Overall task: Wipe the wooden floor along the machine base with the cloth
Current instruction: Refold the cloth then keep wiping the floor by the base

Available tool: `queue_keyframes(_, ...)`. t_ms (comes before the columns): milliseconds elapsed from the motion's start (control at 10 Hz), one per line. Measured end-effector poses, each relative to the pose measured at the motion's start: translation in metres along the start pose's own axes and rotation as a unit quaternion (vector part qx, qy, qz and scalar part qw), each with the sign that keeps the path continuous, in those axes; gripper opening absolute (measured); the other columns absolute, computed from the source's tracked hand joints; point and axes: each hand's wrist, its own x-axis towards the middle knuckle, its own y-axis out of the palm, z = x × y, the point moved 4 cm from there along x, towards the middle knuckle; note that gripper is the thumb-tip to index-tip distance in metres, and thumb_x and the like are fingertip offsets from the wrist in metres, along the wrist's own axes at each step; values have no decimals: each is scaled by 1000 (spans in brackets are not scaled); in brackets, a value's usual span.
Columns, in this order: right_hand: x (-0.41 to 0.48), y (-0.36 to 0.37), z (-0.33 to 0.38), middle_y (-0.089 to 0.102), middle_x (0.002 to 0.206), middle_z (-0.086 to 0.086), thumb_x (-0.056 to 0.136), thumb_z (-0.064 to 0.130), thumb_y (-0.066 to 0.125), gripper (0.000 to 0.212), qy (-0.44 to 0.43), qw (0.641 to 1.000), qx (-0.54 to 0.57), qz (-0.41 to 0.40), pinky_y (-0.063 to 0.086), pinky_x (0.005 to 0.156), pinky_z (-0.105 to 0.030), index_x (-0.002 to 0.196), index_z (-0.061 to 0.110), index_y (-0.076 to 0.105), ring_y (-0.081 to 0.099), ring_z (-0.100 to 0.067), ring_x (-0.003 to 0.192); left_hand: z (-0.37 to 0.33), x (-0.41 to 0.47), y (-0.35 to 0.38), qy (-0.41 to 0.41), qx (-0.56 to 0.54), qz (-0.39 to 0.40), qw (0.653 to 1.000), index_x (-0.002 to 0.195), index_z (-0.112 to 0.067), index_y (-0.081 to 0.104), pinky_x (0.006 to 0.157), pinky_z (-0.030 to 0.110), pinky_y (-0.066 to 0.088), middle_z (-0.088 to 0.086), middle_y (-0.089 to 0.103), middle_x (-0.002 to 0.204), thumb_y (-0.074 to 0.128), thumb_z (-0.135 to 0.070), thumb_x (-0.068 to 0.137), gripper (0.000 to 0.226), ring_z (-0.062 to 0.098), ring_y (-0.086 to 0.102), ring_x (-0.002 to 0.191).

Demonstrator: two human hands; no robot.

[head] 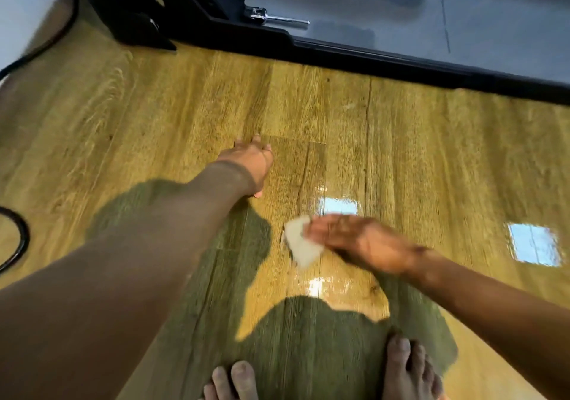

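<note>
Starting nearest the camera: two bare feet (404, 369) stand on the wooden floor (431, 153), toes pointing toward the machine, with a dark shadow (308, 338) spread on the boards around them.

Right hand (357, 239): palm down, fingers straight and close together, pressing on the cloth (300, 244). The hand is blurred, so whether the thumb tucks under cannot be told. The cloth is a small, pale, crumpled pad lying on the floor under the fingertips, in front of the feet and well short of the machine base (401, 57).

Bright square light patches (533, 244) reflect off glossy boards just beside the cloth and further right.

Left hand (251, 165): further out, flat on the floor, fingers spread, arm straight, holding nothing.

A black cable (17, 236) curves in at the left edge.

Farthest: the black machine base runs diagonally across the top, with a metal pin (277, 18) beside a grey deck (401, 8).
</note>
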Motion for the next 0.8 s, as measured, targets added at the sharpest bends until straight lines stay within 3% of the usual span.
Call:
queue_keyframes(100, 21, -15, -41, 36, 150, 1, 93, 2, 41, 53, 165, 981, 74, -74, 17, 115, -28, 142, 20, 39, 30, -19, 140, -3, 3, -2, 16, -13, -11, 1000, 150, -14, 19, 109, 46, 34, 15, 12, 158, 64, -20, 90, 75, 38, 24, 140)
queue_keyframes(200, 13, 3, -17, 35, 150, 2, 89, 2, 37, 56, 213, 968, 41, -125, 21, 116, -35, 142, 20, 38, 27, -17, 141, -5, 8, -10, 15, -19, -23, 999, 150, -17, 19, 110, 47, 30, 17, 10, 158, 64, -35, 89, 79, 40, 25, 139)
queue_keyframes(300, -6, 17, 7, 37, 149, 4, 85, 5, 32, 61, 148, 981, 39, -123, 27, 115, -37, 144, 21, 35, 29, -14, 140, -9, 13, -13, 13, -31, -10, 999, 152, -25, -3, 110, 52, 26, 16, -10, 158, 69, -34, 84, 100, 46, 8, 142)
queue_keyframes(400, -9, 13, -8, 36, 148, 8, 88, 3, 36, 64, 5, 999, -6, -34, 27, 114, -29, 145, 28, 28, 31, -8, 138, -12, 28, -18, -10, -49, 1, 999, 147, -32, -18, 106, 56, 31, 15, -27, 153, 77, -21, 76, 119, 49, -6, 139)
queue_keyframes(500, 25, -24, -66, 40, 146, 5, 92, 1, 45, 59, 81, 995, -10, -62, 36, 109, -30, 143, 28, 35, 38, -10, 134, -17, 38, -22, -9, -35, 16, 999, 147, -34, -19, 106, 61, 31, 13, -29, 152, 82, -13, 70, 128, 47, -10, 140)
queue_keyframes(600, 65, -47, -112, 48, 141, -3, 91, -6, 52, 52, 240, 958, 25, -157, 36, 107, -26, 137, 16, 47, 47, -16, 128, -27, 50, -30, 9, -5, 44, 999, 147, -32, -20, 104, 65, 31, 13, -27, 153, 89, -21, 58, 141, 48, -12, 139)
queue_keyframes(700, 58, -32, -97, 43, 145, -2, 91, -4, 45, 52, 270, 946, 60, -166, 27, 113, -28, 139, 16, 44, 38, -16, 135, -29, 52, -31, 1, -5, 53, 999, 147, -33, -20, 102, 65, 32, 11, -28, 153, 90, -22, 56, 143, 48, -11, 140)
queue_keyframes(800, 27, -8, -54, 42, 146, 1, 84, -3, 48, 61, 173, 975, 43, -131, 31, 111, -36, 140, 19, 43, 36, -14, 135, -28, 55, -29, 4, 8, 49, 999, 147, -32, -20, 102, 65, 33, 12, -28, 153, 89, -21, 58, 141, 50, -9, 139)
